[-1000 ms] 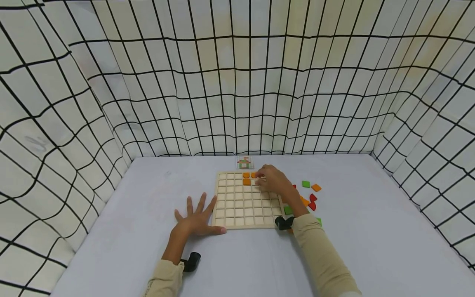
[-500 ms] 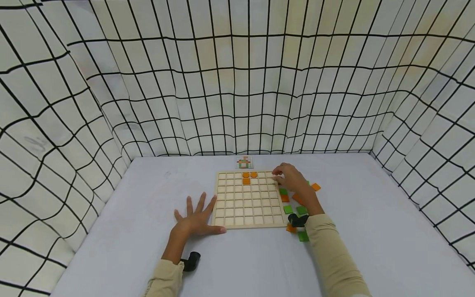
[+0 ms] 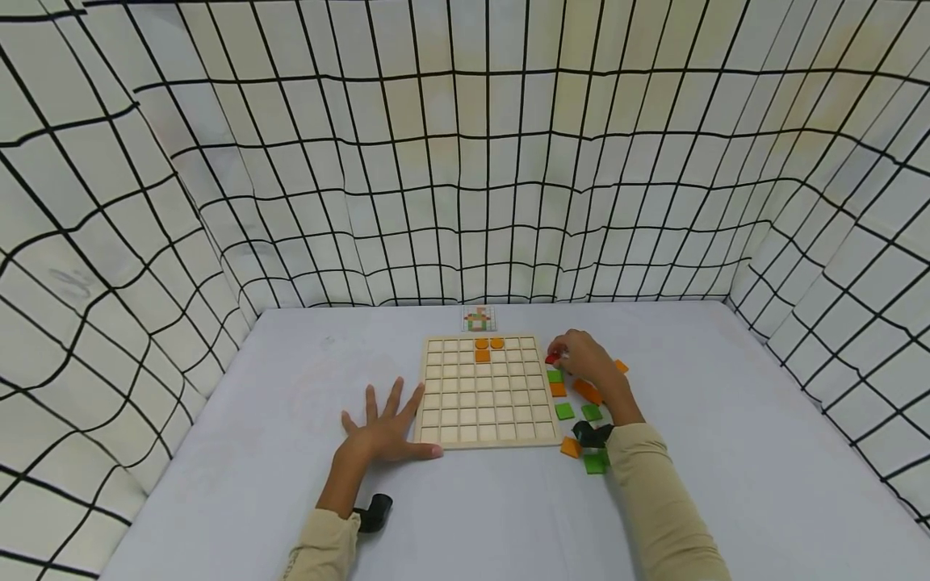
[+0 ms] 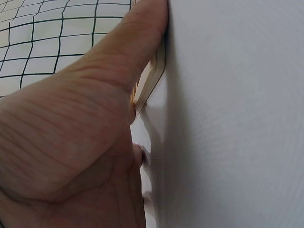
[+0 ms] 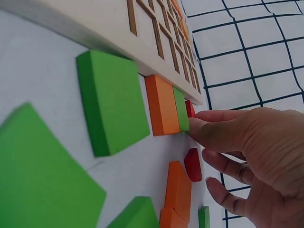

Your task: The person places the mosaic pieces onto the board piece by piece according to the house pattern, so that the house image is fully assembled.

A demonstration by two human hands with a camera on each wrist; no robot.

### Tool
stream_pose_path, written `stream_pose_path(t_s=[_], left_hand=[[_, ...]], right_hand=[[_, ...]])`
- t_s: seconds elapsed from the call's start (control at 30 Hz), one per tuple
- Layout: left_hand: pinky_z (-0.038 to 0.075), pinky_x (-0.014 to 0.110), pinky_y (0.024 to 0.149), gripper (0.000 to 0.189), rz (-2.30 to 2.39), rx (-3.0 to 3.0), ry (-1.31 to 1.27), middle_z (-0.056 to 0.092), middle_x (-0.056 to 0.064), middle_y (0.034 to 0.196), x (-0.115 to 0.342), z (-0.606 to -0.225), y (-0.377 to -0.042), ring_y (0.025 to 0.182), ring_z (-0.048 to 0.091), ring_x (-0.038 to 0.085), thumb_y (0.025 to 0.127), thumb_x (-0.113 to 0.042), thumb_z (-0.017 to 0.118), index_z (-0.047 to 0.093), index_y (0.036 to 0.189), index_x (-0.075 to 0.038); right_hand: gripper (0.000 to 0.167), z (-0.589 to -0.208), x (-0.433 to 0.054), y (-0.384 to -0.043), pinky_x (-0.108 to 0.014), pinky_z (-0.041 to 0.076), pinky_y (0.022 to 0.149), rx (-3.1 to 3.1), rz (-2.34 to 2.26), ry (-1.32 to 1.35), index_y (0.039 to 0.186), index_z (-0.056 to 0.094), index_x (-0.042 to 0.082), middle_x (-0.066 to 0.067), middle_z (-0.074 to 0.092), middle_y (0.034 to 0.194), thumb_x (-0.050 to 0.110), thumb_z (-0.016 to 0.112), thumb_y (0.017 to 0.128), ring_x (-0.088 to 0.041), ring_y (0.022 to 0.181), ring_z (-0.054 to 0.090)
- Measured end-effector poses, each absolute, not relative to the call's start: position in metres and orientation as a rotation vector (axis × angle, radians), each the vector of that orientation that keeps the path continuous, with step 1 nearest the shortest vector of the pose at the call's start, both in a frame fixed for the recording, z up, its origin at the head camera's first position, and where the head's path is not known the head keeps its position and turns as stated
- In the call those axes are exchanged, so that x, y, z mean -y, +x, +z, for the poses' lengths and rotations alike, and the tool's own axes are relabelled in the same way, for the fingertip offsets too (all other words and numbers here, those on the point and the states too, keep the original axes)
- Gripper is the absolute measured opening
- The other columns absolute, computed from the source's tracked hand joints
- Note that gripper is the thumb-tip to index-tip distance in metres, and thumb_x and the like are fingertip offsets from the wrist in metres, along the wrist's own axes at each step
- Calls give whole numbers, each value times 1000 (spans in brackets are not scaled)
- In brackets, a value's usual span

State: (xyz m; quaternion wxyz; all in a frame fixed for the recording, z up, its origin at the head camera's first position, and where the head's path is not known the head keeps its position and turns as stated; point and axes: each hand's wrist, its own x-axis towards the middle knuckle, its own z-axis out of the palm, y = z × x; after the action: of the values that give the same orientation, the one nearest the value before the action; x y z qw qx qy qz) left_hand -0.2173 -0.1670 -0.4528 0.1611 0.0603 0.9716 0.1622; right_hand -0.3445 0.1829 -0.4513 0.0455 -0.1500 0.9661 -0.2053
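A wooden grid board (image 3: 483,403) lies on the table, with two round orange pieces (image 3: 497,344) in its top row and a square orange block (image 3: 483,356) just below the left one. My left hand (image 3: 381,436) is spread flat at the board's lower left corner, thumb along the front edge. Beyond the board's upper right side, my right hand (image 3: 587,359) pinches a small red block (image 5: 190,109) between thumb and index finger, low at the table; the fingers hide part of it. Its other fingers curl loosely over a second red block (image 5: 193,165).
Green blocks (image 3: 564,411) and orange blocks (image 3: 587,392) lie scattered right of the board, several close against its edge. A small pattern card (image 3: 479,319) lies behind the board. Black netting (image 3: 508,186) over white sheeting surrounds the table (image 3: 254,452).
My right hand has moved right, off the board's top row, uncovering the second round orange piece, and down to the red block, which it now pinches. The left hand stays in place.
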Motion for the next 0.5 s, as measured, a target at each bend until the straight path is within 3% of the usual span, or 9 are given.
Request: stream_pose_path(t_s=[0.2, 0.5], left_hand=[[-2, 85, 99, 111, 471, -2773, 177, -3, 16, 165, 168, -454, -216, 144, -16, 55, 73, -70, 70, 15, 158, -24], [-2, 85, 99, 111, 476, -2775, 181, -3, 17, 165, 167, -453, -217, 144, -15, 55, 73, -69, 70, 16, 158, -23]], right_hand=[[22, -456, -188, -346, -41, 50, 85, -2958, -669, -493, 109, 71, 8, -13, 63, 108, 5, 61, 89, -24, 93, 55], [16, -455, -188, -347, -41, 51, 85, -2957, -621, -526, 107, 69, 4, -13, 63, 107, 11, 66, 93, -25, 95, 57]])
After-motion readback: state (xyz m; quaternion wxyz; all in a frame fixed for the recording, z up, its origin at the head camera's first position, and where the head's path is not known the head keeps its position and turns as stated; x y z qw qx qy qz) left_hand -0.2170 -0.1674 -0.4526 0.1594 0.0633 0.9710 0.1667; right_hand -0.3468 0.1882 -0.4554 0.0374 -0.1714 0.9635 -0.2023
